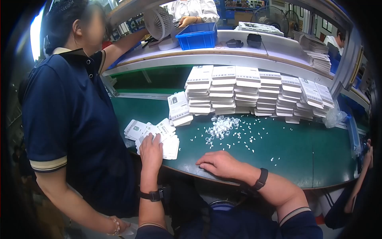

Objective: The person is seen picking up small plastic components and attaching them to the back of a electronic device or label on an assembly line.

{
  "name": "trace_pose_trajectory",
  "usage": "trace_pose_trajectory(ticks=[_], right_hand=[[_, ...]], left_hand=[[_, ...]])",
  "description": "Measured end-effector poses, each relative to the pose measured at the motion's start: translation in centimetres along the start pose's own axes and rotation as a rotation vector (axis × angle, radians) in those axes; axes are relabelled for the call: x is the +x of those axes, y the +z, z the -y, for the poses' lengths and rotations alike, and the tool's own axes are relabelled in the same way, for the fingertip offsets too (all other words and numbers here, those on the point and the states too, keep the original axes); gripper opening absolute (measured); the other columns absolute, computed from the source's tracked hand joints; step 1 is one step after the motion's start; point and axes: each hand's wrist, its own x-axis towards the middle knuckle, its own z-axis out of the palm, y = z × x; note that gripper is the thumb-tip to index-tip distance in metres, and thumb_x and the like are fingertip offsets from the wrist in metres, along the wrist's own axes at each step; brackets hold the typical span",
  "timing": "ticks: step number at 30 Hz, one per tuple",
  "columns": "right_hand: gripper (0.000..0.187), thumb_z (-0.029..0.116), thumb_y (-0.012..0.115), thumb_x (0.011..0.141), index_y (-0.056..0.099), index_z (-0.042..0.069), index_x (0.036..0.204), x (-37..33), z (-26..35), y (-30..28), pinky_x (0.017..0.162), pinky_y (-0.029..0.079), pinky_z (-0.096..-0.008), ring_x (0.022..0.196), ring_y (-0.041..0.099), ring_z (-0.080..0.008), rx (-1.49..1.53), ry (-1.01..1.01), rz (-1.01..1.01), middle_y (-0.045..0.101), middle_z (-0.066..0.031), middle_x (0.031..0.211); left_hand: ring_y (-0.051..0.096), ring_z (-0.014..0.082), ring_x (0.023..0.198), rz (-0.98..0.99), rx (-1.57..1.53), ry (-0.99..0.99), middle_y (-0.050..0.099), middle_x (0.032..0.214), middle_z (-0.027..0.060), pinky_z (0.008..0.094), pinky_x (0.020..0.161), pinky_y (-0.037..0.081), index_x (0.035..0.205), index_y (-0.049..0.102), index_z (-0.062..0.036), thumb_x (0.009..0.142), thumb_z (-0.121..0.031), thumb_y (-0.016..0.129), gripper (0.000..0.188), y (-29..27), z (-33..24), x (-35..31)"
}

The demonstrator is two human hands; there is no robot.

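Bright factory floor all round, with a raised white shelf (254, 53) running behind a green-topped bench (294, 155). On that shelf, a blue bin (197, 38) stands beside a white fan (156, 24). From the head view I see the left hand (151, 151) laid palm down on a loose heap of white printed cartons (170, 145) at the near left edge of the bench, fingers a little apart. I'd guess the light pressure steadies the overlapping pieces; whether the grip pinches one, I cannot tell. The right hand (219, 164) rests by the front edge, fingers loosely bent and nothing seen in its grip, though its underside is hidden. That looks like a way of propping the forearm.

Small white rings (223, 127) lie heaped beyond it, with tiny white bits (248, 140) scattered to their right, probably kept central so either hand can reach them. Further back, white boxes (223, 91) rise in leaning columns, side by side, perhaps so each supports its neighbour. A clear plastic bag (335, 116) sits at their right end. At the left stands a co-worker (81, 115) in navy, one arm stretched toward the fan.
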Motion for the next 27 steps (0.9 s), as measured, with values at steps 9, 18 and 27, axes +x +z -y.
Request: trace_pose_trajectory(ticks=[9, 18, 27], right_hand=[[0.018, 0.02, 0.059, 0.091, 0.068, 0.009, 0.101, 0.16, 0.24, 0.21, 0.074, 0.052, -0.0416, 0.084, 0.064, -0.0332, 0.014, -0.002, -0.006, 0.068, -0.0109, 0.091], [0.018, 0.017, 0.059, 0.091, 0.068, 0.008, 0.104, 0.07, 0.29, -0.05, 0.074, 0.053, -0.0386, 0.086, 0.065, -0.031, -0.02, 0.015, 0.029, 0.068, -0.011, 0.094], [0.018, 0.02, 0.059, 0.091, 0.068, 0.008, 0.1, 0.02, 0.17, 0.02, 0.073, 0.052, -0.0421, 0.084, 0.064, -0.0336, 0.007, 0.002, 0.001, 0.067, -0.0112, 0.091]], left_hand=[[0.049, 0.0363, 0.121, -0.009, -0.057, 0.0, 0.054, 0.129, 0.0209, 0.0486, 0.098, 0.039, 0.123, 0.06, -0.007, 0.084, -0.018, 0.068, 0.041, -0.76, 0.12, -0.06], [0.049, 0.0359, 0.12, -0.014, -0.035, 0.003, 0.054, 0.129, 0.0208, 0.0487, 0.098, 0.039, 0.122, 0.06, -0.007, 0.084, -0.017, 0.067, 0.04, -0.58, -0.16, -0.09], [0.049, 0.0353, 0.121, -0.008, -0.024, 0.001, 0.054, 0.129, 0.0199, 0.0485, 0.098, 0.039, 0.122, 0.06, -0.0074, 0.085, -0.018, 0.066, 0.039, -0.39, -0.28, -0.08]])
